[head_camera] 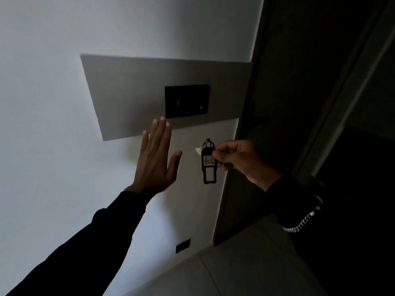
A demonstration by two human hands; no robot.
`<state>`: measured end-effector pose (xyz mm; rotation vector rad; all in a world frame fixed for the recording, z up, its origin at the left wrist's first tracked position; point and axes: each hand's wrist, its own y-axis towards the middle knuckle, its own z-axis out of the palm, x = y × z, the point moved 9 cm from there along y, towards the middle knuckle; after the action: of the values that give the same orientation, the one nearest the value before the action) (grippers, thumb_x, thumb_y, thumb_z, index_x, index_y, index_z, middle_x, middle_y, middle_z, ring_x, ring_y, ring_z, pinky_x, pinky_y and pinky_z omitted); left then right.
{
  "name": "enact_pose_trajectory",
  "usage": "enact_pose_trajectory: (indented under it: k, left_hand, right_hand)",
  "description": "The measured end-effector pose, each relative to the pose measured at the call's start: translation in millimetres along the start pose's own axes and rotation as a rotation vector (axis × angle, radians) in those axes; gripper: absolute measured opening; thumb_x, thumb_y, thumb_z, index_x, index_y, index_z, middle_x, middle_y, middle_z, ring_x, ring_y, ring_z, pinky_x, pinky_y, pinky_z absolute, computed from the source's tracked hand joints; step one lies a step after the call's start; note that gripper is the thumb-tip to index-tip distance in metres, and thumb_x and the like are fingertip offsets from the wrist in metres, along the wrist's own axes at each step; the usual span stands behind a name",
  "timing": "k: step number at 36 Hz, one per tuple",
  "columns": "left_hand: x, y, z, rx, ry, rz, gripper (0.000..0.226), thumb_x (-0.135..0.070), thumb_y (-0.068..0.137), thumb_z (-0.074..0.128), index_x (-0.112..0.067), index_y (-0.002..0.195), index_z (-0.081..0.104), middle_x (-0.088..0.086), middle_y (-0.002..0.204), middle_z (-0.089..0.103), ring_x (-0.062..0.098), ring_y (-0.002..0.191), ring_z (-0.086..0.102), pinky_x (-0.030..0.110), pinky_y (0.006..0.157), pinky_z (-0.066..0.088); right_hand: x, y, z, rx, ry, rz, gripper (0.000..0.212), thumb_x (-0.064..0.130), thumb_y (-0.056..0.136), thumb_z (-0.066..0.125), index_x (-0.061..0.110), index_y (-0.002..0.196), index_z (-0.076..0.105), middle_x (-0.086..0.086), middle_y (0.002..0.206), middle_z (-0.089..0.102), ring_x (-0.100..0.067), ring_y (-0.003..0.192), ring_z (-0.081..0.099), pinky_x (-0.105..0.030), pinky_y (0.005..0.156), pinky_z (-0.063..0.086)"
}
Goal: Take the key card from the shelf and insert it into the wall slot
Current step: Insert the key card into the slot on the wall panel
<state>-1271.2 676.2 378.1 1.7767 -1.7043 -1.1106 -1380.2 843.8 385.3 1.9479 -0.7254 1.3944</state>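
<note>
In the head view the right hand (pixel 237 160) has its grip pinching the key card (pixel 208 162), whose black tag hangs down left of the fingers, below the dark wall slot (pixel 187 101), while the left hand (pixel 155 159) is spread flat, holding nothing

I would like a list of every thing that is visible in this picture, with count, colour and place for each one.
Grey rectangular wall panel: one, grey, on the white wall, centre.
Black wall slot unit: one, black with a small red light, on the panel's right part.
Black plastic key tag labelled 402: one, black, held below the unit.
White key card: one, white, only a corner visible behind the tag.
Black wall socket: one, low on the wall.
Dark door frame: one, right side.
Left hand: open, flat, raised toward the wall.
Right hand: fingers pinching the tag.
</note>
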Motion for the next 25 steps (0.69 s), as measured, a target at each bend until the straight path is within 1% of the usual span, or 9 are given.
enact_pose_trajectory:
  k: [5, 7, 10, 12, 14, 17, 19, 21, 25]
  left_hand:
    - [19, 58, 8, -0.104, 0.155, 0.143, 0.064, -0.038, 0.102, 0.032, 0.0, 0.153, 0.025, 0.02, 0.164, 0.024, 0.033, 0.156, 0.015, 0.056, 0.128, 0.014]
    - [31, 77, 12, -0.147, 0.189, 0.137, 0.064, -0.039, 0.102, 0.031, 0.0, 0.153, 0.026, 0.021, 0.164, 0.024, 0.033, 0.156, 0.015, 0.056, 0.128, 0.013]
    - [48, 103, 15, -0.214, 0.257, 0.111, 0.063, -0.035, 0.101, 0.033, 0.003, 0.151, 0.029, 0.023, 0.163, 0.025, 0.035, 0.155, 0.017, 0.057, 0.127, 0.015]
    - [57, 117, 16, -0.249, 0.311, 0.107, 0.061, -0.031, 0.1, 0.033, 0.002, 0.151, 0.029, 0.023, 0.163, 0.026, 0.033, 0.155, 0.018, 0.052, 0.128, 0.015]
    - [65, 127, 17, -0.263, 0.385, 0.119, 0.061, -0.031, 0.1, 0.031, -0.001, 0.153, 0.027, 0.022, 0.163, 0.026, 0.03, 0.156, 0.016, 0.045, 0.129, 0.011]
    - [74, 137, 20, -0.289, 0.566, 0.097, 0.064, -0.036, 0.1, 0.027, -0.003, 0.155, 0.022, 0.02, 0.164, 0.023, 0.03, 0.156, 0.014, 0.042, 0.129, 0.005]
    - [78, 139, 21, -0.336, 0.68, 0.049, 0.067, -0.039, 0.099, 0.027, -0.003, 0.155, 0.019, 0.019, 0.165, 0.021, 0.029, 0.157, 0.012, 0.044, 0.129, 0.004]
    - [79, 141, 24, -0.384, 0.769, 0.007, 0.07, -0.042, 0.099, 0.027, -0.004, 0.156, 0.017, 0.017, 0.165, 0.019, 0.027, 0.157, 0.009, 0.045, 0.129, 0.002]
    - [82, 143, 25, -0.449, 0.859, -0.048, 0.072, -0.044, 0.097, 0.025, -0.005, 0.156, 0.016, 0.015, 0.166, 0.016, 0.026, 0.157, 0.007, 0.046, 0.129, 0.0]
  right_hand:
    - [31, 78, -8, 0.019, -0.131, -0.201, 0.011, 0.006, 0.084, 0.068, 0.017, 0.084, 0.071, -0.005, 0.073, 0.069, -0.01, 0.057, 0.062, -0.018, 0.051, 0.05]
    - [41, 106, -9, 0.013, -0.175, -0.254, 0.015, 0.007, 0.082, 0.07, 0.022, 0.08, 0.069, -0.005, 0.071, 0.068, -0.012, 0.056, 0.062, -0.023, 0.054, 0.051]
    - [63, 139, -9, 0.032, -0.22, -0.366, 0.022, 0.008, 0.081, 0.072, 0.029, 0.077, 0.068, -0.011, 0.073, 0.067, -0.022, 0.063, 0.06, -0.031, 0.058, 0.052]
    - [81, 158, -11, 0.034, -0.239, -0.447, 0.022, 0.011, 0.08, 0.072, 0.032, 0.075, 0.069, -0.018, 0.073, 0.069, -0.022, 0.061, 0.06, -0.033, 0.057, 0.051]
    - [96, 176, -15, 0.03, -0.205, -0.505, 0.021, 0.012, 0.08, 0.071, 0.032, 0.077, 0.07, -0.02, 0.072, 0.071, -0.013, 0.057, 0.06, -0.027, 0.053, 0.051]
    - [108, 200, -21, 0.027, -0.114, -0.571, 0.012, 0.01, 0.081, 0.069, 0.019, 0.089, 0.071, -0.001, 0.068, 0.068, 0.001, 0.054, 0.06, -0.016, 0.05, 0.05]
    - [108, 212, -26, 0.004, -0.069, -0.608, 0.014, 0.008, 0.082, 0.069, 0.018, 0.092, 0.07, 0.002, 0.071, 0.069, 0.001, 0.055, 0.062, -0.014, 0.05, 0.05]
    - [104, 220, -29, -0.02, -0.032, -0.642, 0.015, 0.007, 0.083, 0.069, 0.018, 0.093, 0.07, 0.0, 0.074, 0.069, 0.001, 0.056, 0.062, -0.014, 0.05, 0.05]
    - [94, 230, -33, -0.022, 0.063, -0.702, 0.018, 0.005, 0.083, 0.068, 0.016, 0.097, 0.068, 0.003, 0.073, 0.068, 0.003, 0.056, 0.061, -0.013, 0.05, 0.05]
